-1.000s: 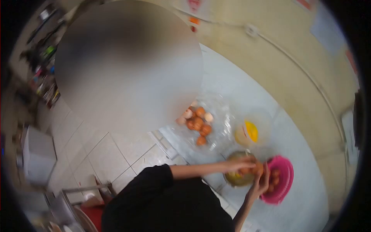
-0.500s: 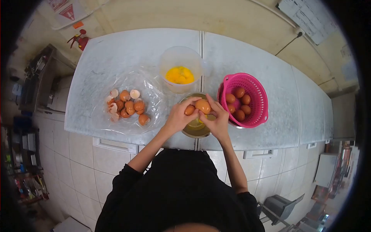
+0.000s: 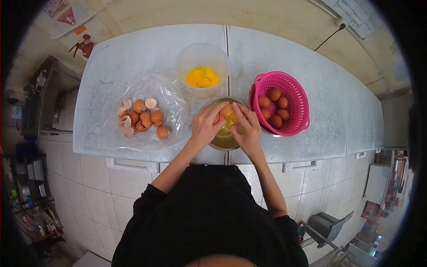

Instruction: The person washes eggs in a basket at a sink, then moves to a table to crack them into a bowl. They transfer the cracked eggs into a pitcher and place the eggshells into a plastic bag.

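Our left hand [image 3: 205, 125] and right hand [image 3: 249, 135] are half-curled, pinching a cracked egg [image 3: 227, 110] between them right over the bowl [image 3: 224, 144], presumably so the drippy insides [image 3: 230, 122] land there, not on the table [image 3: 284, 55].

Text: none legible. Wall [image 3: 178, 13], upper left: white sign [image 3: 66, 18] bearing a red triangle; markings inside it too small to read. Just beside it, nearer the frame's top edge, a reddish printed sheet [image 3: 54, 7]; print unreadable. Orange label [image 3: 80, 30] on the same wall, above the red fire extinguisher [image 3: 83, 46]; any wording not resolved. Upper right: white paper [image 3: 356, 17] on wall, printed in blocks and lines; characters blurred.
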Motion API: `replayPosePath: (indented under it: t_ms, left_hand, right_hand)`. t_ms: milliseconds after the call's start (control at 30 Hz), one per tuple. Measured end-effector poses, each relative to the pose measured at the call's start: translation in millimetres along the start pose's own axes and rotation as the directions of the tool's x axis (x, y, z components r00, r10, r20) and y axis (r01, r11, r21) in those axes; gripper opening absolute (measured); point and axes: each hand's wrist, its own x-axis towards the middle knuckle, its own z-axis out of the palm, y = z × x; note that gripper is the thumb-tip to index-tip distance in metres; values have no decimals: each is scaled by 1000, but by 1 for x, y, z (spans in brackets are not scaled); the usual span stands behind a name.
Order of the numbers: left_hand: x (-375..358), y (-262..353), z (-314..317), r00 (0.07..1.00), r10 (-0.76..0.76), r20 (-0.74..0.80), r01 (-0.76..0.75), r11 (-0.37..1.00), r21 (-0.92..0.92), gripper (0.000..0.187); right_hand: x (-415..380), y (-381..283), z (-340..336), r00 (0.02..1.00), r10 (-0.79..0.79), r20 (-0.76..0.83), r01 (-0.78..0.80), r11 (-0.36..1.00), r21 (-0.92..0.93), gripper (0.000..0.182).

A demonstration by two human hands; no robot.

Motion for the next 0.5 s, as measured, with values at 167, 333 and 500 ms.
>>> replayPosePath:
  t_ms: [167, 333, 500]
  left_hand:
    - [15, 27, -15, 958, 274, -83, -260, 954, 148, 47]
    - [20, 50, -18, 970, 245, -9, -241, 961, 136, 47]
    - [-13, 32, -70, 995, -94, 18, 88, 972, 219, 48]
  right_hand:
    - [3, -15, -30, 977, -191, -97, 167, 963, -210, 68]
    - [1, -30, -33, 981, 36, -192, -39, 999, -11, 58]
    - [12, -53, 26, 976, 214, 29, -206, 883, 421, 58]
